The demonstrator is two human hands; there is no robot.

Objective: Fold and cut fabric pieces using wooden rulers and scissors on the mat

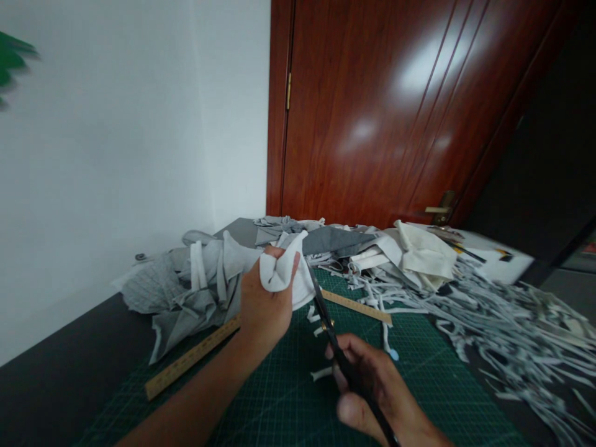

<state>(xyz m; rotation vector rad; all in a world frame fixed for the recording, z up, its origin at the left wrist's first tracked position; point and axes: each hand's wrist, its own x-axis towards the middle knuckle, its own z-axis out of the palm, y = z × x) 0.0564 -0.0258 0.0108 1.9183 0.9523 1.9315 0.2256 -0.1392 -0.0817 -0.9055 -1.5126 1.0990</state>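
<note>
A bunched piece of white cloth is held up by my left hand, whose fingers are wrapped round it. My right hand grips black scissors by the handles. The scissor blades point up and away, their tips beside the right edge of the white cloth. Both hands are above a green cutting mat. A wooden ruler passes beneath my left forearm, and a second wooden ruler lies beyond the scissors. Small white scraps rest on the mat near the blades.
Grey cloth pieces are heaped at the left. Behind the mat lie more grey pieces and a cream cloth. Many thin grey strips spread over the right side. A white wall and a brown door stand behind the table.
</note>
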